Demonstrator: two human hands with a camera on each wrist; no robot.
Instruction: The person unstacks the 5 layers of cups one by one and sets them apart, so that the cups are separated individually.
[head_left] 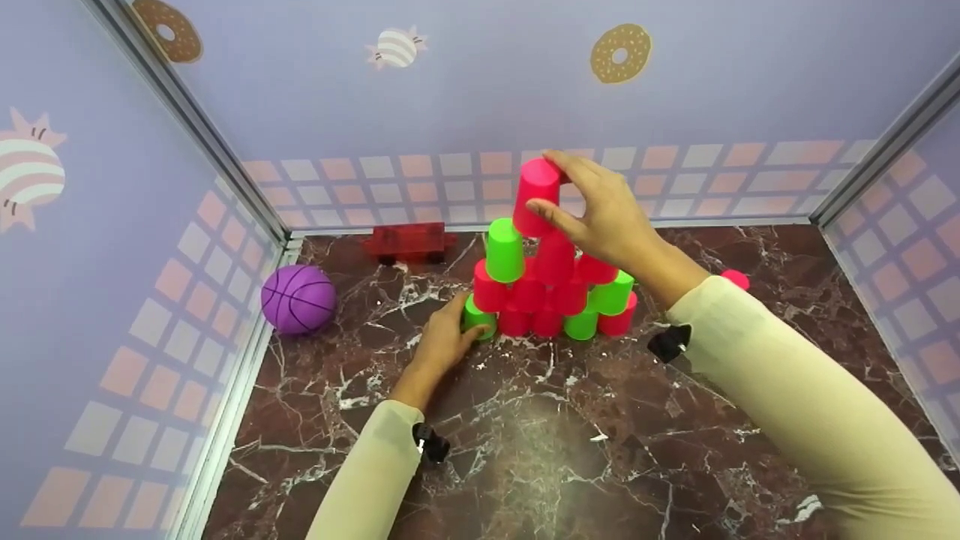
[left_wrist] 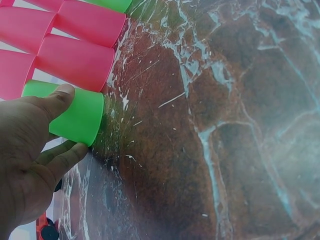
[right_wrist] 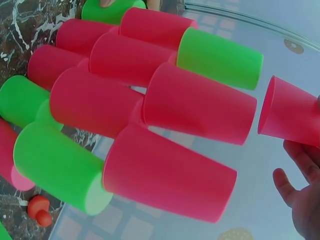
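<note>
A pyramid of upside-down pink-red and green plastic cups rises from the marble-patterned surface. Between thumb and fingers my right hand (head_left: 611,214) grips a pink-red cup (head_left: 538,191), mouth down, above the third row. In the right wrist view a gap separates that cup (right_wrist: 290,112) from the row's green cup (right_wrist: 220,57) and middle pink-red cup (right_wrist: 200,102). Low at the left end, my left hand (head_left: 441,337) has its thumb and fingers around the green bottom-row cup (head_left: 480,319), also seen in the left wrist view (left_wrist: 77,117).
A purple ball (head_left: 298,298) lies by the left wall. Behind the left hand is a red toy vehicle (head_left: 409,240) near the back wall. A small red object (head_left: 736,280) sits right of the pyramid, beyond the right forearm. Patterned panels enclose the back and sides.
</note>
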